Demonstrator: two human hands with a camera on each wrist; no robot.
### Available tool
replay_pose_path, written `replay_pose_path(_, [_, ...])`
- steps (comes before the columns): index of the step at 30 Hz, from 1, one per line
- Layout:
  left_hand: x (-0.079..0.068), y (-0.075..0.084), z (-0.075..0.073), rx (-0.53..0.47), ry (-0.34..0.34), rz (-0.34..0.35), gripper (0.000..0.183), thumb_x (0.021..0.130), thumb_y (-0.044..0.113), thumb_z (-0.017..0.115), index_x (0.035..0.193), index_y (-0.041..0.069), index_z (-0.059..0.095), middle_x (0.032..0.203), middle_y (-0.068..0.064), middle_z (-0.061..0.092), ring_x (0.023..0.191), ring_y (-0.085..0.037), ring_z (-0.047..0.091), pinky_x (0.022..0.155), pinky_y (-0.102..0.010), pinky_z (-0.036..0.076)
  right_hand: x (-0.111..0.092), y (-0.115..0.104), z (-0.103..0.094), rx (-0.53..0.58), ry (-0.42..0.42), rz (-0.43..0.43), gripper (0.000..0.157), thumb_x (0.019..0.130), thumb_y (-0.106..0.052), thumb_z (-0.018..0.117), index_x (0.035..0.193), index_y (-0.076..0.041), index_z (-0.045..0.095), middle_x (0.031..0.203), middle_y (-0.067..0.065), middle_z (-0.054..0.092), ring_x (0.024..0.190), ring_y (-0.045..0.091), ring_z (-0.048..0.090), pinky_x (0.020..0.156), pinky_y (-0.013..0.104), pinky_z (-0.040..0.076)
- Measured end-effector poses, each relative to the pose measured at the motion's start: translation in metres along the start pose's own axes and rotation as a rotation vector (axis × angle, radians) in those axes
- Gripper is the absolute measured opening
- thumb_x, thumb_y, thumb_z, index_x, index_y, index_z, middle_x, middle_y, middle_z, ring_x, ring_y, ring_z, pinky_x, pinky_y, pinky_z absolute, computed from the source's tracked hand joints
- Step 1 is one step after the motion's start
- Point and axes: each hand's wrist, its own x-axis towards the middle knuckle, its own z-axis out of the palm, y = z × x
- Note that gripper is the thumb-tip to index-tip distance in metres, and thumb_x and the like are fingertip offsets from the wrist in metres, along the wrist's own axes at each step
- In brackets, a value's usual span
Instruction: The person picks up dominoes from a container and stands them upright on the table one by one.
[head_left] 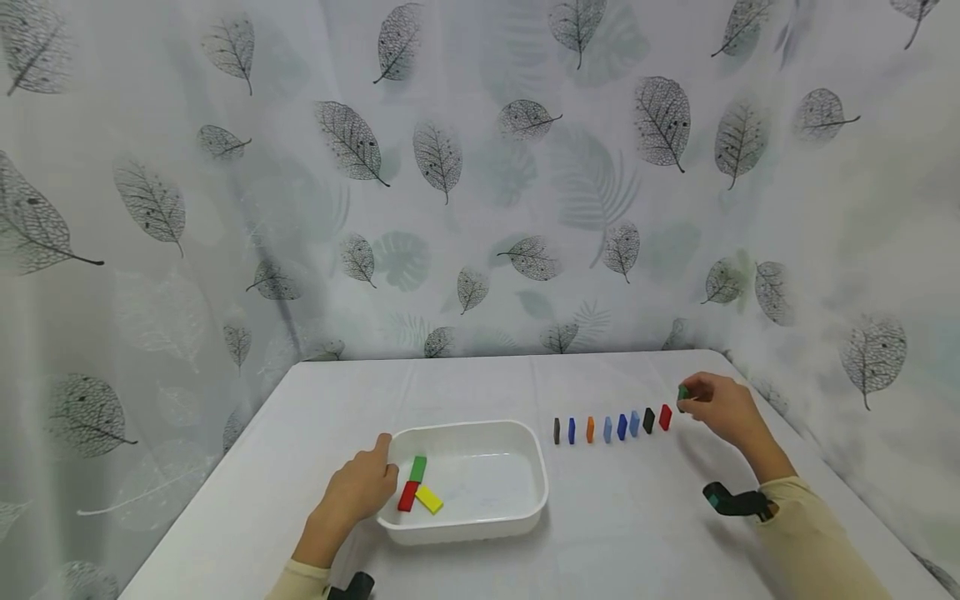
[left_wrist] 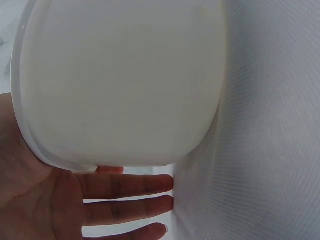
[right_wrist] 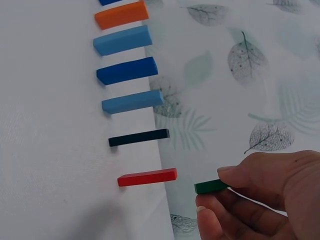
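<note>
My right hand [head_left: 720,406] pinches a dark green domino [right_wrist: 211,186] between thumb and fingers. It holds the domino above the table, just past the red domino [right_wrist: 147,177] at the right end of a standing row. Next to the red one stands a black-looking domino [right_wrist: 139,137], then light blue, dark blue [right_wrist: 127,70] and orange [right_wrist: 122,15] ones. My left hand [head_left: 362,485] grips the left rim of a white plastic tub [head_left: 517,525]; several of its fingers stretch straight along the outside. Inside the tub lie a green domino [head_left: 418,468], a red domino [head_left: 407,497] and a yellow domino [head_left: 429,499].
A white cloth covers the table [head_left: 600,517]. The row runs between the tub and my right hand, ending at the left with a grey domino [head_left: 557,431]. Leaf-printed curtains [head_left: 480,183] hang behind the table and at both sides.
</note>
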Motion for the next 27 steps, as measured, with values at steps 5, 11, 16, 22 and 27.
replay_pose_path(5, [0.0,0.001,-0.001,0.002,-0.004,-0.006,0.047,0.099,0.013,0.057,0.141,-0.007,0.045,0.102,-0.022,0.07,0.062,-0.024,0.057,0.049,-0.033,0.048,0.002,0.009,0.006,0.009,-0.008,0.021,0.028,0.093,-0.009,0.074,0.115,0.006,0.065,0.095,0.014,0.071,0.08,0.026,0.068,0.065,0.038,0.054])
replay_pose_path(11, [0.0,0.002,-0.002,-0.01,-0.009,-0.003,0.048,0.099,0.012,0.056,0.141,-0.008,0.045,0.101,-0.021,0.07,0.062,-0.023,0.056,0.049,-0.034,0.048,0.004,0.015,0.009,0.009,-0.024,0.03,0.028,0.093,-0.008,0.073,0.115,0.007,0.064,0.096,0.016,0.071,0.08,0.027,0.068,0.065,0.039,0.054])
replay_pose_path(16, [-0.001,0.003,-0.002,-0.005,-0.006,-0.001,0.047,0.099,0.012,0.055,0.14,-0.008,0.046,0.1,-0.021,0.07,0.063,-0.024,0.057,0.049,-0.034,0.048,0.006,0.022,0.011,-0.004,-0.013,0.028,0.027,0.092,-0.008,0.074,0.113,0.007,0.064,0.095,0.016,0.071,0.078,0.026,0.067,0.064,0.038,0.052])
replay_pose_path(22, [-0.002,0.004,-0.003,-0.001,0.0,-0.004,0.046,0.098,0.012,0.056,0.14,-0.008,0.046,0.1,-0.022,0.07,0.062,-0.024,0.057,0.049,-0.035,0.048,0.006,0.033,0.016,0.005,-0.029,0.059,0.028,0.093,-0.007,0.073,0.114,0.008,0.063,0.098,0.019,0.071,0.079,0.026,0.068,0.065,0.037,0.053])
replay_pose_path(27, [-0.002,0.004,-0.003,-0.003,-0.002,0.0,0.046,0.099,0.012,0.056,0.14,-0.008,0.046,0.096,-0.019,0.069,0.06,-0.023,0.056,0.049,-0.034,0.047,0.008,0.039,0.021,-0.002,-0.034,0.072,0.027,0.091,-0.005,0.074,0.112,0.009,0.064,0.098,0.02,0.07,0.083,0.03,0.067,0.066,0.038,0.053])
